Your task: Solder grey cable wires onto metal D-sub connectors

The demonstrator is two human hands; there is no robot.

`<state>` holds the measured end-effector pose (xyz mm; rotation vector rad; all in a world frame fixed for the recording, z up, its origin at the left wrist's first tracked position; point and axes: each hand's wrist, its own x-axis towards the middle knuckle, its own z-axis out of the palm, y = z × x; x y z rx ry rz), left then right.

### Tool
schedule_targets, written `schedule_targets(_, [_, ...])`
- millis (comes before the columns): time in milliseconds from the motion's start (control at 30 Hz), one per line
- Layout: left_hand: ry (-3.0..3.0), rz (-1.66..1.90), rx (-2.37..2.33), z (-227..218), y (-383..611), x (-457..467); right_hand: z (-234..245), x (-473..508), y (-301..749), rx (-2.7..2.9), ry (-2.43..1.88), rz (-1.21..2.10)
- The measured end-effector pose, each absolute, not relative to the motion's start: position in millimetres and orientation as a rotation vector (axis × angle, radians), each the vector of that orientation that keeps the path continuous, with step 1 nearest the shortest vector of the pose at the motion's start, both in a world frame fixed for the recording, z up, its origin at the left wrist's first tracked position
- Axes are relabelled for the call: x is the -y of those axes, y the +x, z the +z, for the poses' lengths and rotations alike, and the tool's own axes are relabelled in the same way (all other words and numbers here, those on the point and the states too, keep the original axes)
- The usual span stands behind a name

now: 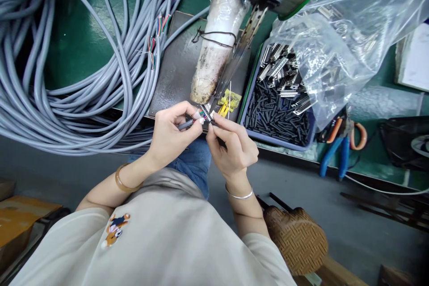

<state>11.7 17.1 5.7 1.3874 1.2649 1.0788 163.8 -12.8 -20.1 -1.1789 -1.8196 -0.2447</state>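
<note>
My left hand [174, 132] pinches the stripped end of a grey cable [185, 124], where thin coloured wires fan out. Facing it, my right hand [233, 143] has thumb and fingers closed on a small metal multi-pin connector [207, 113]. The wires and the connector meet between my fingertips; which wires touch which pins is too small to tell. Just beyond my hands, a white tube [217, 31] with a browned tip slants down, wrapped in clear film. A slotted metal rod [250, 29] runs alongside it. Both end close above the connector.
Many grey cables [110, 98] with bared wire ends cover the left of the green table. At right, a blue bin [311, 136] holds metal connectors and short black tubes under a plastic bag [335, 62]. Pliers [343, 152] lie at the table edge; yellow pieces [229, 100] rest on the dark plate [167, 85].
</note>
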Motion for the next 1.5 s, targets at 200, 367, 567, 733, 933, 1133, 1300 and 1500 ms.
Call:
schedule_targets(200, [1.305, 0.981, -1.143, 7.9, 3.9, -16.9, -20.9, 14.3, 169.4, 1.766, -1.186, -0.113])
schedule_targets(367, [1.217, 0.755, -0.904, 8.7, -17.2, -14.0, -12.0, 25.2, 179.3, 1.492, -1.230, 0.188])
schedule_targets(567, [1.053, 0.707, -0.992, 1.3, -28.3, 2.0, 12.4, 56.6, 176.7, 1.647, -1.268, 0.123])
schedule_targets(733, [1.049, 0.785, -0.957, -1.8, -27.9, 8.0, 6.8, 54.1, 154.4, 2.074, -1.453, 0.068])
schedule_targets(933, [1.235, 0.850, -0.819, 3.9, -29.5, 17.3, 19.2, 54.1, 166.3, 2.080, -1.299, 0.104])
schedule_targets(1133, [1.904, 0.980, -0.806, 20.0, -22.5, 32.9, 33.5, 43.2, 221.4, 1.639, -1.649, -0.070])
schedule_targets(1300, [2.294, 0.522, -0.596, 26.7, -16.3, 45.5, 11.5, -6.2, 269.0, 1.778, -1.895, -0.041])
schedule_targets(1500, [1.197, 0.583, -0.752, 0.0, -29.0, 32.1, -1.8, -32.7, 288.5, 1.893, -1.921, 0.050])
